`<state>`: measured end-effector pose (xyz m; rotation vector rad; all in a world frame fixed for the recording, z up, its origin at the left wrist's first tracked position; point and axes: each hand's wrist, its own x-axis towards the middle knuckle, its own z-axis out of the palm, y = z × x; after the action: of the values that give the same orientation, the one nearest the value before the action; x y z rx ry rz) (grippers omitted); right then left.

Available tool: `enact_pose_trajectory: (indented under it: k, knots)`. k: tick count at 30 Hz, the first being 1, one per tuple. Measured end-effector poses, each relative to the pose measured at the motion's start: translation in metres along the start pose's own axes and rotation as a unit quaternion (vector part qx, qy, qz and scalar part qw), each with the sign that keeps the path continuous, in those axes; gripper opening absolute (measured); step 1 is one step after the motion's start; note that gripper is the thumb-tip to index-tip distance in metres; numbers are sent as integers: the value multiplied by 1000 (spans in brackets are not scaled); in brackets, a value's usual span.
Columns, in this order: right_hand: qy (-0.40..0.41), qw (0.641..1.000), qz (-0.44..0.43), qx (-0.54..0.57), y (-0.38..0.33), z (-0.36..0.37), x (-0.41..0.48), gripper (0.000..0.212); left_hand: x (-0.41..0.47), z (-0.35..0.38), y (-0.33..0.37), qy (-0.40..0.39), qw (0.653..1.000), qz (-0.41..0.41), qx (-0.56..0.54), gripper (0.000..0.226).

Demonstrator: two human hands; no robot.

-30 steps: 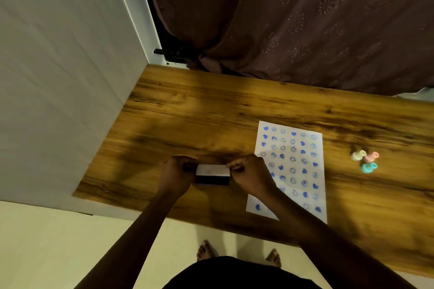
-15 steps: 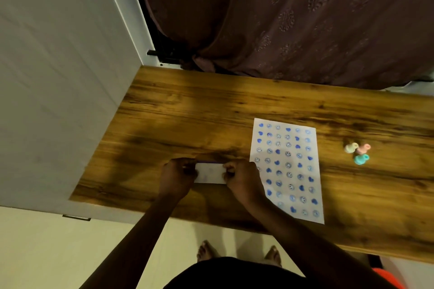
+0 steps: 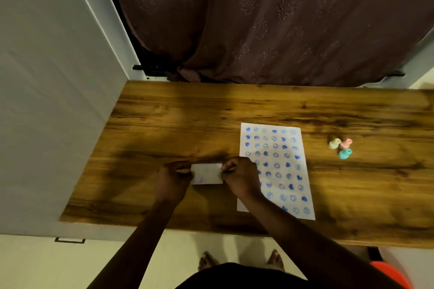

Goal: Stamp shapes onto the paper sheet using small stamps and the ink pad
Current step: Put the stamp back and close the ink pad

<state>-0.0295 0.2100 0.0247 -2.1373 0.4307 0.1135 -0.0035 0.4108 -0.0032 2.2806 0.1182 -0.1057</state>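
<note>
The small rectangular ink pad case shows its pale lid, faintly smudged with blue, near the table's front edge. My left hand grips its left end and my right hand pinches its right end. Just right of my hands lies the white paper sheet, covered with rows of blue hearts and smiley faces; my right hand and forearm hide its lower left part. Three small stamps, cream, pink and teal, stand clustered on the table to the right of the sheet.
The wooden table meets a white wall panel on the left and a dark patterned curtain at the back. My bare feet show below the front edge, and a red object sits at the lower right.
The case's dark side showed a second ago; now only its pale lid faces up, tipped flatter between my hands. The camera view has shifted slightly; the hands stay in place.
</note>
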Motion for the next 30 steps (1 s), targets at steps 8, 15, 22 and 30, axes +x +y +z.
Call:
enact_pose_trajectory:
  k: [8, 15, 22, 30]
  knots:
    - [97, 993, 20, 57, 21, -83, -1, 14, 0, 35, 89, -22, 997, 37, -72, 32]
    - [158, 984, 57, 64, 66, -175, -12, 24, -10, 109, 165, -69, 991, 70, -87, 31]
    - [192, 976, 96, 33, 129, -245, -14, 10, -37, 190, 218, -102, 988, 79, -88, 31]
    - [187, 972, 137, -35, 188, -286, -2, 10, -61, 262, 239, -137, 987, 59, -52, 21]
